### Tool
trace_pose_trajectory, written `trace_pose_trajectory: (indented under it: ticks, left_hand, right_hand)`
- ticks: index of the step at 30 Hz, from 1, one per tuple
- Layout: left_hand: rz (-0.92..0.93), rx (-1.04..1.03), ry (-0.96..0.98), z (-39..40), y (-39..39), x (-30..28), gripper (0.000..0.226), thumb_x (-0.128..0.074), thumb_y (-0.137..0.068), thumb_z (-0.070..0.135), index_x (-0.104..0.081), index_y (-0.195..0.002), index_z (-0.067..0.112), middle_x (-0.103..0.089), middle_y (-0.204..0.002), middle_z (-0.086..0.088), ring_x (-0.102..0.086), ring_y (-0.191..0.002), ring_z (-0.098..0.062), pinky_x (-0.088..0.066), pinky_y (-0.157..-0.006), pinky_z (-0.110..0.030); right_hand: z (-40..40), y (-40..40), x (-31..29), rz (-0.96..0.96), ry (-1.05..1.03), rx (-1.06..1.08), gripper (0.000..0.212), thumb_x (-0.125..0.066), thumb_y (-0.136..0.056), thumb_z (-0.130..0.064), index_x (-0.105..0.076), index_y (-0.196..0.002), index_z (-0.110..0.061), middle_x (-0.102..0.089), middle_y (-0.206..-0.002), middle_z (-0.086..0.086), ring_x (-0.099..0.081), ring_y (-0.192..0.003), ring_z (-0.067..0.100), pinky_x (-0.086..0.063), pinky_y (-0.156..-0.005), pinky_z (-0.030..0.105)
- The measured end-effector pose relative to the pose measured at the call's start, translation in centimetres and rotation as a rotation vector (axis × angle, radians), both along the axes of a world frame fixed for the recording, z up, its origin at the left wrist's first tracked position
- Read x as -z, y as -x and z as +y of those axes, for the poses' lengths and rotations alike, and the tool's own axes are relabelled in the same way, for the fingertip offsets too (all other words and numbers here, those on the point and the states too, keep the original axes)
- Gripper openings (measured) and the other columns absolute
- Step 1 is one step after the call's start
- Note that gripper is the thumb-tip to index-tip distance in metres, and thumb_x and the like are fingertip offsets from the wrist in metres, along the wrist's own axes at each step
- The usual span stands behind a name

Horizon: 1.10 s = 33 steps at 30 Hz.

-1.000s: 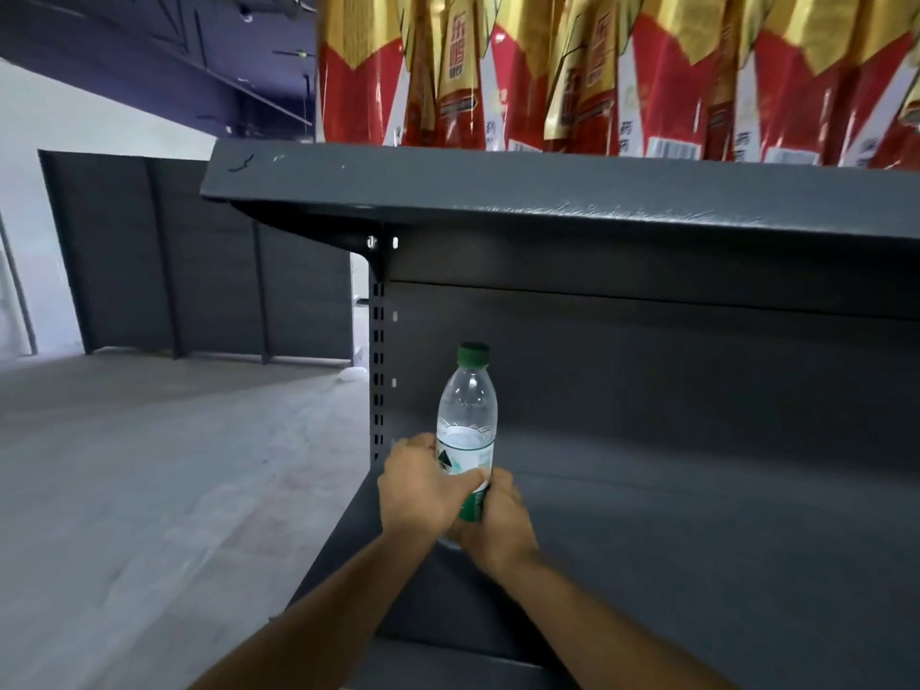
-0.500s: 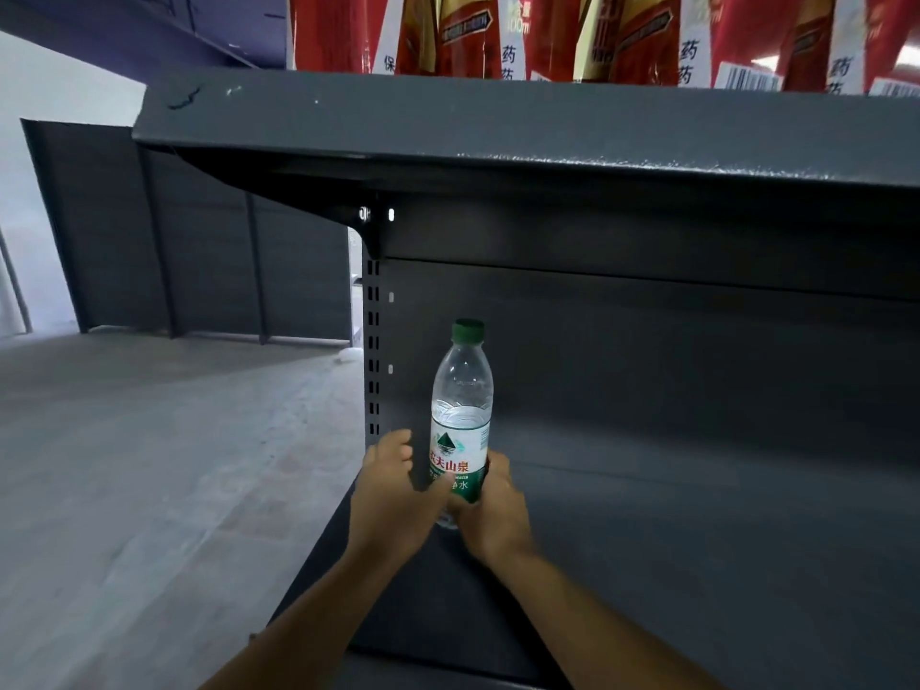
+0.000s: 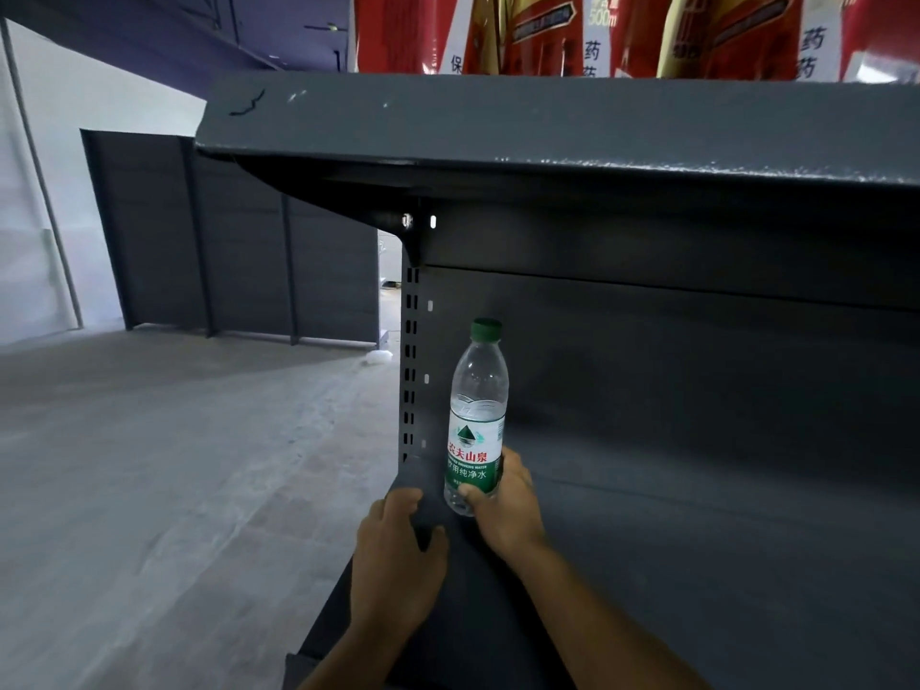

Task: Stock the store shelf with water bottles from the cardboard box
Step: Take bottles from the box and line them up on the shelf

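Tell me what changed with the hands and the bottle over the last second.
The left hand let go of the water bottle and drew back toward the shelf front edge, fingers relaxed. The right hand still grips the bottle's lower part. The bottle stayed upright at the shelf's left end, its label now uncovered.

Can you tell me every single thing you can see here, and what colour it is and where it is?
water bottle: one, clear with a green cap and a green and white label, upright at the left end of the lower shelf
lower shelf: one, dark grey, in front of the person
upper shelf: one, dark grey, above the bottle
packets: several, red and gold, standing in a row on the upper shelf
far shelving: one run, dark grey, against the white wall at the left
floor: grey, to the left
right hand: one, holding the bottle low down
left hand: one, beside the bottle, not touching it
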<state>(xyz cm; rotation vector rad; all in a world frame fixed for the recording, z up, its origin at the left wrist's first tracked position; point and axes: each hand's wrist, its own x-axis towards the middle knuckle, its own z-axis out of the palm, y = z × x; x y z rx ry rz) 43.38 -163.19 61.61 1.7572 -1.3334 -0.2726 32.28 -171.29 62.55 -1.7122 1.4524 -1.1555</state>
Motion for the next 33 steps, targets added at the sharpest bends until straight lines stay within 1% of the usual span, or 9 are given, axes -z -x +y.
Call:
trace_pose_trajectory:
  ticks: [3,6,9,11,14,16,20,23,33]
  left_hand:
    - [-0.034,-0.007,0.007,0.0,0.0,-0.1,0.043,-0.063,-0.087,0.025,-0.048,-0.127,0.023,-0.053,-0.120,0.006,-0.049,-0.110,-0.009,-0.033,-0.082,-0.016]
    - [-0.093,0.016,0.013,0.2,0.3,-0.2,0.042,-0.062,-0.088,0.029,-0.046,-0.127,0.025,-0.052,-0.121,0.009,-0.044,-0.105,-0.003,-0.031,-0.082,-0.012]
    - [-0.138,0.040,0.009,0.3,0.3,-0.4,0.041,-0.059,-0.089,0.029,-0.044,-0.127,0.026,-0.050,-0.121,0.009,-0.040,-0.102,-0.002,-0.031,-0.080,-0.012]
    - [-0.168,0.053,-0.010,0.3,0.2,-0.4,0.041,-0.057,-0.089,0.030,-0.044,-0.128,0.026,-0.048,-0.124,0.008,-0.042,-0.111,-0.007,-0.034,-0.084,-0.013]
    - [-0.236,0.058,-0.045,0.3,0.3,-0.4,0.040,-0.054,-0.090,0.033,-0.043,-0.128,0.030,-0.044,-0.129,0.009,-0.039,-0.120,-0.010,-0.037,-0.091,-0.017]
    - [-0.268,0.055,-0.053,0.3,0.4,-0.5,0.038,-0.053,-0.090,0.034,-0.043,-0.126,0.032,-0.044,-0.130,0.011,-0.038,-0.121,-0.010,-0.037,-0.092,-0.018]
    - [-0.290,0.064,-0.050,0.2,0.4,-0.3,0.035,-0.052,-0.090,0.034,-0.045,-0.124,0.033,-0.046,-0.127,0.011,-0.039,-0.120,-0.011,-0.038,-0.092,-0.020]
    - [-0.300,0.063,-0.037,0.2,0.4,-0.2,0.033,-0.051,-0.090,0.035,-0.045,-0.122,0.034,-0.048,-0.125,0.012,-0.040,-0.119,-0.010,-0.038,-0.093,-0.020]
    - [-0.301,0.061,-0.022,0.2,0.3,0.2,0.029,-0.049,-0.089,0.034,-0.047,-0.118,0.032,-0.051,-0.119,0.012,-0.042,-0.113,-0.010,-0.040,-0.091,-0.020]
  right_hand:
    - [-0.4,0.0,-0.1,0.008,0.023,-0.050,0.060,-0.063,-0.082,-0.004,-0.040,-0.137,-0.011,-0.047,-0.130,0.007,-0.045,-0.123,0.020,-0.038,-0.102,0.028]
    - [-0.6,-0.1,0.1,0.018,0.050,-0.073,0.058,-0.057,-0.085,-0.002,-0.038,-0.139,-0.012,-0.047,-0.133,0.006,-0.046,-0.124,0.020,-0.038,-0.105,0.030]
    - [-1.2,-0.5,0.3,0.008,0.066,-0.056,0.054,-0.056,-0.085,-0.001,-0.039,-0.135,-0.011,-0.050,-0.126,0.003,-0.049,-0.121,0.020,-0.040,-0.097,0.024]
    - [-1.6,-0.9,0.5,0.031,0.060,-0.033,0.052,-0.065,-0.081,-0.012,-0.042,-0.128,-0.010,-0.043,-0.121,0.001,-0.047,-0.118,0.019,-0.041,-0.096,0.024]
    - [-2.1,-1.5,0.7,0.086,-0.005,0.078,0.064,-0.076,-0.075,-0.030,-0.039,-0.122,-0.008,-0.034,-0.120,0.004,-0.044,-0.113,0.020,-0.041,-0.098,0.030]
    - [-2.3,-1.8,0.7,0.111,0.001,0.123,0.061,-0.075,-0.077,-0.028,-0.041,-0.121,-0.005,-0.038,-0.122,0.009,-0.045,-0.115,0.024,-0.041,-0.099,0.033]
    - [-2.7,-1.9,0.6,0.075,0.014,0.133,0.055,-0.071,-0.081,-0.019,-0.042,-0.124,-0.002,-0.044,-0.124,0.014,-0.045,-0.116,0.025,-0.039,-0.097,0.030]
    - [-2.7,-2.0,0.6,0.049,0.026,0.140,0.055,-0.069,-0.082,-0.013,-0.041,-0.127,-0.001,-0.046,-0.126,0.016,-0.046,-0.117,0.026,-0.041,-0.099,0.032]
    - [-2.5,-2.1,0.6,0.055,0.012,0.140,0.060,-0.066,-0.085,-0.012,-0.034,-0.135,-0.002,-0.040,-0.130,0.016,-0.042,-0.121,0.027,-0.035,-0.103,0.031]
